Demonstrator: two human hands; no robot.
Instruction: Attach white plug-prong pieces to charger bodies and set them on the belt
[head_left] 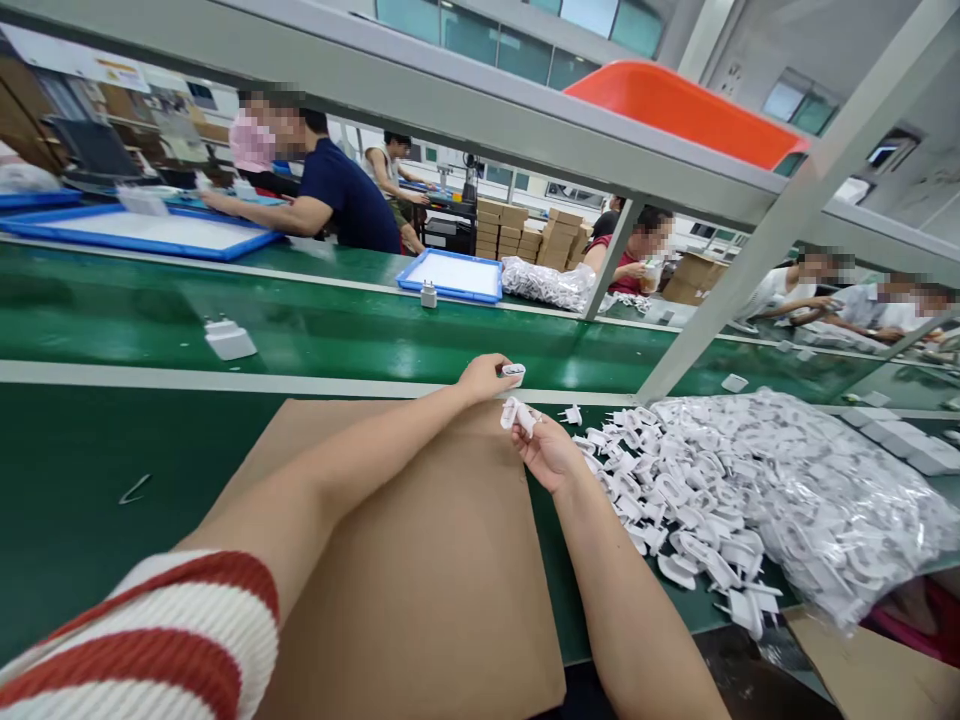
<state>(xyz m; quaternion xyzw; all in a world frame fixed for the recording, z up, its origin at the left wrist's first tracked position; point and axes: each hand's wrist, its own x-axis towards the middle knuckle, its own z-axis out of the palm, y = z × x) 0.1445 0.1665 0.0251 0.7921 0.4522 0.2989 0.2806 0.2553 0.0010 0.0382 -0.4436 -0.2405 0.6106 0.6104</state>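
Note:
My left hand [481, 380] is closed on a small white plug piece [514, 372], an oval plastic part, over the far edge of a brown cardboard sheet [420, 560]. Just below and to the right, my right hand [553, 452] pinches white plastic plug pieces [517, 414] between thumb and fingers; how many is hard to tell. The two hands are close together but apart. Beside my right hand spreads a heap of loose white plug pieces [660, 485], some showing two pins. The heap runs into a clear plastic bag [847, 490] full of the same pieces.
Beyond the cardboard runs a green conveyor belt [330, 350] carrying a white charger [229, 340]. Another charger [428, 294] stands near a blue-rimmed tray [450, 275]. A metal frame post [720, 290] slants at right under a shelf holding an orange bin [675, 105]. Several co-workers sit across.

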